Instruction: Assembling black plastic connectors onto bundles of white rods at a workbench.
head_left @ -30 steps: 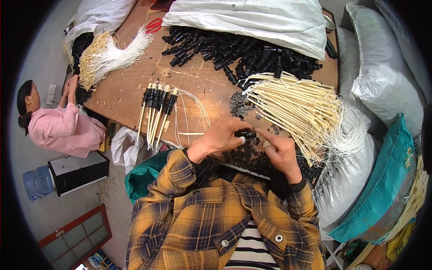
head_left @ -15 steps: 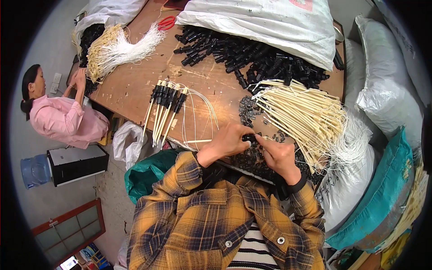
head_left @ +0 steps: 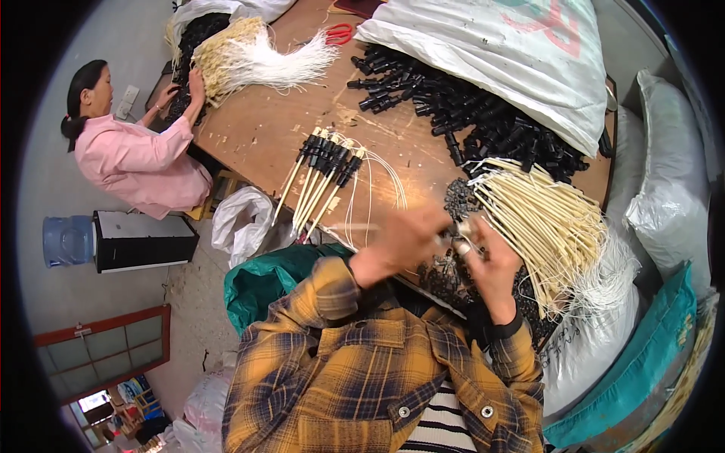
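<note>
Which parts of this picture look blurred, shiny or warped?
Head view: the bare left hand is smeared, probably by movement, while the bare right hand looks crisper; also head view: the bulging white plastic sack at far right gleams; and, near head view's black rim, the red-framed glass panel at lower left looks skewed.

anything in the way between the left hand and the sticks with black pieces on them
Yes: thin white strings curve across the table between the left hand and the sticks with black pieces. A blurred pale stick also shows at the hand's left. Nothing bulky is visible between them.
</note>
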`<state>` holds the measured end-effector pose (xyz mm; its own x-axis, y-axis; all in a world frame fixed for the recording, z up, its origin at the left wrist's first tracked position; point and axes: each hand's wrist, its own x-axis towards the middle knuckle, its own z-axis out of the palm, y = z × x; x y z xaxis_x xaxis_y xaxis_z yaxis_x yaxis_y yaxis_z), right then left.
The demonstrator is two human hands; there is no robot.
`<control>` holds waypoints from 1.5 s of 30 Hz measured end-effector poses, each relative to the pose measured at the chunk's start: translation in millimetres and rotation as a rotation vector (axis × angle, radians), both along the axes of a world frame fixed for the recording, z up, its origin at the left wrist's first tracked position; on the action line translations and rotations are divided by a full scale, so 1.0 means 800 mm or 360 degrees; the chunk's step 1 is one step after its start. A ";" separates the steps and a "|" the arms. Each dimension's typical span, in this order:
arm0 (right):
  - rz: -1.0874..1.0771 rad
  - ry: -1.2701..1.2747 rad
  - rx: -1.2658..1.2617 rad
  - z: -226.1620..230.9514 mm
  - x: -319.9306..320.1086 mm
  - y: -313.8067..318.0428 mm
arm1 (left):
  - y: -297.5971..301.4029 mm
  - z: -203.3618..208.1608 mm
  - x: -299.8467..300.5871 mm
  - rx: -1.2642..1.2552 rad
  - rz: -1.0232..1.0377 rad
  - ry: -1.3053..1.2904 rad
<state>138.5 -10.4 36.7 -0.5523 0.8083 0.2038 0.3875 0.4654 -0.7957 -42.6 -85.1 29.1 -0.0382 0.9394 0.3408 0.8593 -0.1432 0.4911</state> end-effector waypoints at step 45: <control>0.0268 -0.0277 0.0239 -0.004 0.066 0.018 | 0.060 -0.036 -0.026 -0.0046 -0.0787 0.0080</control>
